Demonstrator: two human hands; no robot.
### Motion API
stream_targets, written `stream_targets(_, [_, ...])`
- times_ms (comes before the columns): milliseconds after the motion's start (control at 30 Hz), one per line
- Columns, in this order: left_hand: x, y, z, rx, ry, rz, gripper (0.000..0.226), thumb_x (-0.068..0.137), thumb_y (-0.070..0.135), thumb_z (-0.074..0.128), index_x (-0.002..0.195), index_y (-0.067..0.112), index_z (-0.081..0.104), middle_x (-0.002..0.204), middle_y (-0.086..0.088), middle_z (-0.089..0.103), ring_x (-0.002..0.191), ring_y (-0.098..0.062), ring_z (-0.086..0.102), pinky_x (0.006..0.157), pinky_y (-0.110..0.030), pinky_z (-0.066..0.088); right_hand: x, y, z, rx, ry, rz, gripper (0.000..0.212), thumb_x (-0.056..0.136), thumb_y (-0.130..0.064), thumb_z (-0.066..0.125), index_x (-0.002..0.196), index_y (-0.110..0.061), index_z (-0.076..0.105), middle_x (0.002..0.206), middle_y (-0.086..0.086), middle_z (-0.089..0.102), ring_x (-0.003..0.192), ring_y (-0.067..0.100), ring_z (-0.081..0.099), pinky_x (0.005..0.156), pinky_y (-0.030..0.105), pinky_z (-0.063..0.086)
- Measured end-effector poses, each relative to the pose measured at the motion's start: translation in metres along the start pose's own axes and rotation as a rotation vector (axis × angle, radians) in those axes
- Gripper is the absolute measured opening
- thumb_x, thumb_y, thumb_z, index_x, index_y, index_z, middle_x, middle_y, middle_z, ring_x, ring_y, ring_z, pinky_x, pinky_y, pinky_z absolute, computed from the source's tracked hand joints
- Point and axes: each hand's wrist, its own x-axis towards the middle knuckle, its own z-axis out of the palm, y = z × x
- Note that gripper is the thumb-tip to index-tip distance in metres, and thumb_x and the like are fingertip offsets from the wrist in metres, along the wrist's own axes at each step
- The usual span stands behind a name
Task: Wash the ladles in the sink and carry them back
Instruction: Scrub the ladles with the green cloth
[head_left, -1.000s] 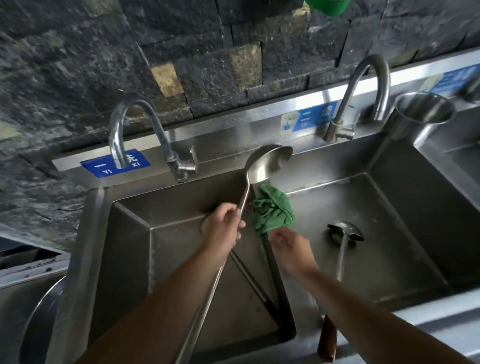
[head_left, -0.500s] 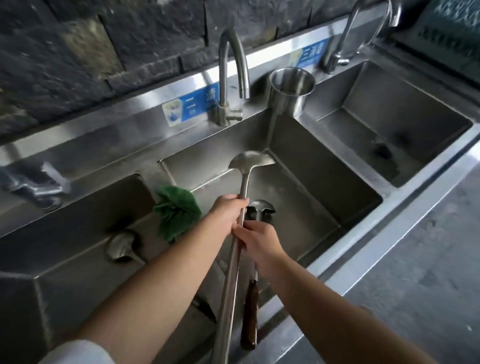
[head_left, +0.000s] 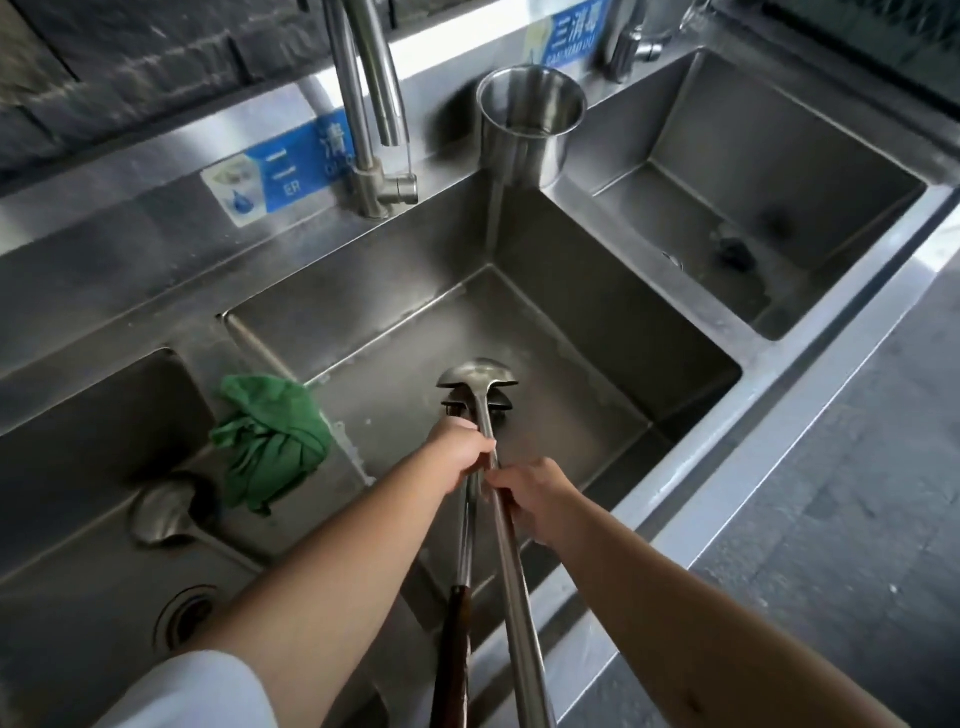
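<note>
— What's hidden?
— The long steel ladle (head_left: 477, 375) covers the wooden-handled ladle's bowl (head_left: 500, 404); handles run off-frame.
— The grip?
— Left hand (head_left: 462, 451) and right hand (head_left: 540, 499) clasp both shafts over the middle steel sink basin (head_left: 613, 322).

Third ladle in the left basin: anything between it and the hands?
Partly. The green cloth is draped on the divider between the basins, beside that ladle. Both the left hand and right hand already grip two ladles.
</note>
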Motion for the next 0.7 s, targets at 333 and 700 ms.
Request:
stream_targets(333, [-0.005,-0.013,0.016,0.212,0.024,0.025,0.014,0.076,0.008,0.07,0.087,0.0,0.072,0.065,-0.01,0.059,0.07,-0.028,0.068,0.061,-0.026,0.044,0.024,0.021,-0.01,-0.096,-0.069,0.049,0.031,0.071,-0.003,0.076,0.097,0.011,0.068,0.081,0.023,0.064,0.074,0.031,0.063,0.084,0.055,0.055])
stream_targets(700, [-0.048,-0.011,0.013,0.586,0.007,0.118,0.022,0.083,0.017,0.049,0.087,0.009,0.069,0.083,-0.009,0.064,0.078,-0.027,0.057,0.066,-0.024,0.041,-0.016,0.007,0.009,-0.497,-0.104,-0.126,0.037,0.101,-0.017,0.047,0.136,-0.008,0.052,0.136,0.014,0.055,0.126,0.032,0.051,0.1,0.035,0.043])
